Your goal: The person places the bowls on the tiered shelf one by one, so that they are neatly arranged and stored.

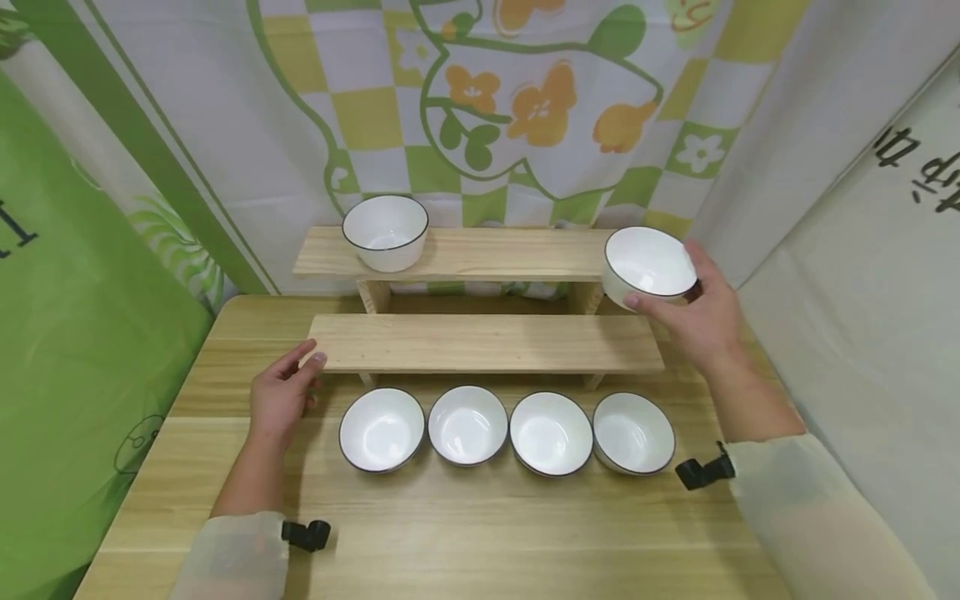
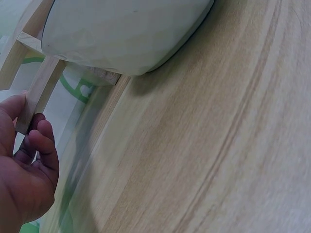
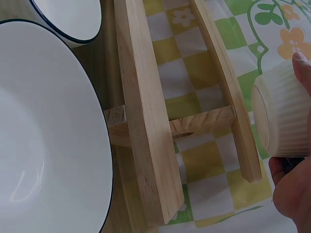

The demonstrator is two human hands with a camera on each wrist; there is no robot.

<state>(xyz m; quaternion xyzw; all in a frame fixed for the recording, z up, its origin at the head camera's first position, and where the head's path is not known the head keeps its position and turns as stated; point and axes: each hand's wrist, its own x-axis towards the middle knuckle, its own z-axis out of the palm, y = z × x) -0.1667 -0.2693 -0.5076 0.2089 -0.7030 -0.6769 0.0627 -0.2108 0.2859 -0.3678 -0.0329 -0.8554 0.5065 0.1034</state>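
Observation:
My right hand (image 1: 705,321) grips a white bowl (image 1: 651,262) with a dark rim, thumb at the near side and fingers around the right. The bowl is tilted, at the right end of the upper board of a two-step wooden rack (image 1: 495,252). In the right wrist view its ribbed underside (image 3: 282,111) appears raised off the board. My left hand (image 1: 279,396) pinches the left end of the lower board (image 1: 480,343) between thumb and fingers, as the left wrist view shows at the board end (image 2: 36,97). Another white bowl (image 1: 386,233) stands upright on the upper board's left part.
Several matching bowls stand in a row on the wooden table (image 1: 480,533) before the rack, from the leftmost bowl (image 1: 382,430) to the rightmost bowl (image 1: 633,434). A patterned curtain (image 1: 525,108) hangs behind, with a green cloth (image 1: 97,333) left and a pale wall (image 1: 870,275) right.

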